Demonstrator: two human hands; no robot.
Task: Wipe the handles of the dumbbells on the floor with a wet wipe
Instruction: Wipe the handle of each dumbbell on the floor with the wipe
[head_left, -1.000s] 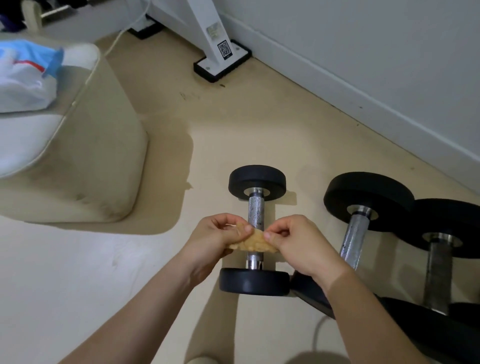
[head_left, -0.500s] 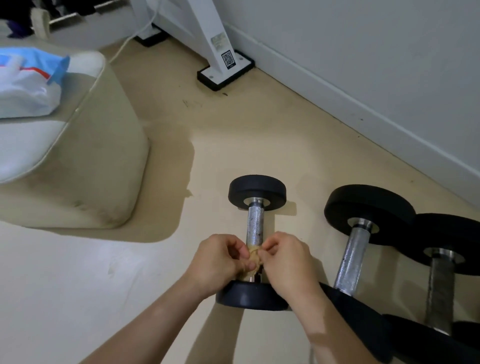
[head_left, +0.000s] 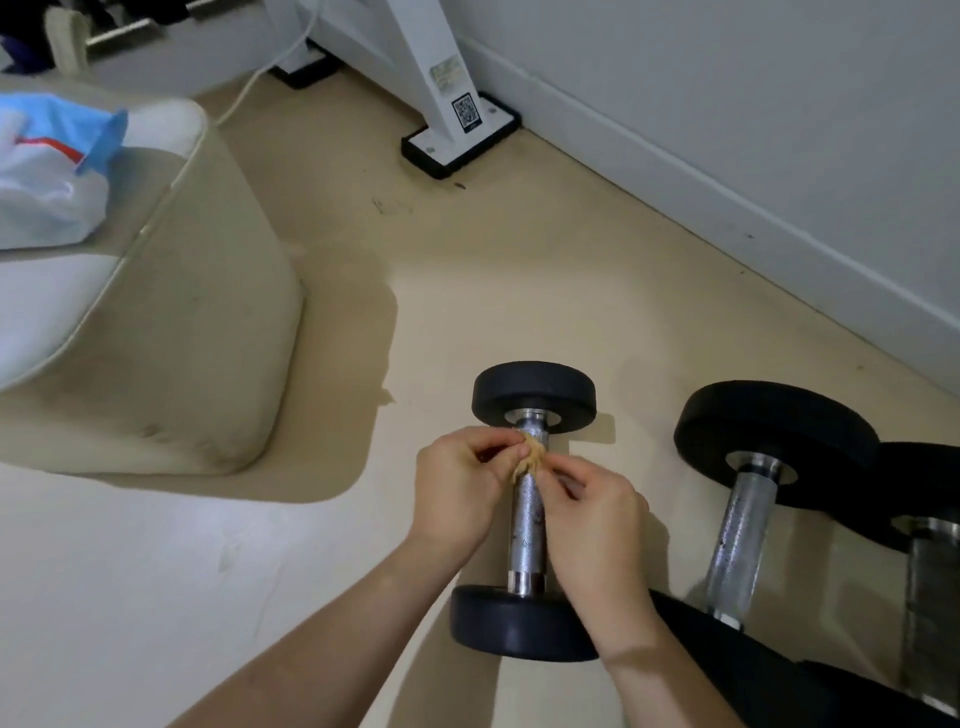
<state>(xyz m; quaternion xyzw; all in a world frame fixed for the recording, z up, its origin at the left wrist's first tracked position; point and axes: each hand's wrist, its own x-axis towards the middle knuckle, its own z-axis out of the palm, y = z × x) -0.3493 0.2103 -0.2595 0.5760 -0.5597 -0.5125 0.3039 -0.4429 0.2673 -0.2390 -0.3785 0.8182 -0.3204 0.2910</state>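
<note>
A small dumbbell (head_left: 527, 530) with black ends and a knurled steel handle lies on the floor, pointing away from me. A crumpled, yellowed wet wipe (head_left: 531, 457) is wrapped over the far part of its handle. My left hand (head_left: 460, 488) pinches the wipe from the left side. From the right, my right hand (head_left: 587, 514) pinches the same wipe. Two bigger dumbbells lie to the right: one (head_left: 743, 525) close by, another (head_left: 930, 582) at the frame edge.
A cream pouf (head_left: 171, 332) stands at the left with a blue-and-white wipe packet (head_left: 47, 171) on top. A white machine foot (head_left: 460, 132) with a cable sits near the wall's white skirting (head_left: 727, 208). Bare beige floor lies between pouf and dumbbells.
Both hands slid the wipe along the small dumbbell's handle, down toward the near end and then up to the far end. The wipe is more bunched now.
</note>
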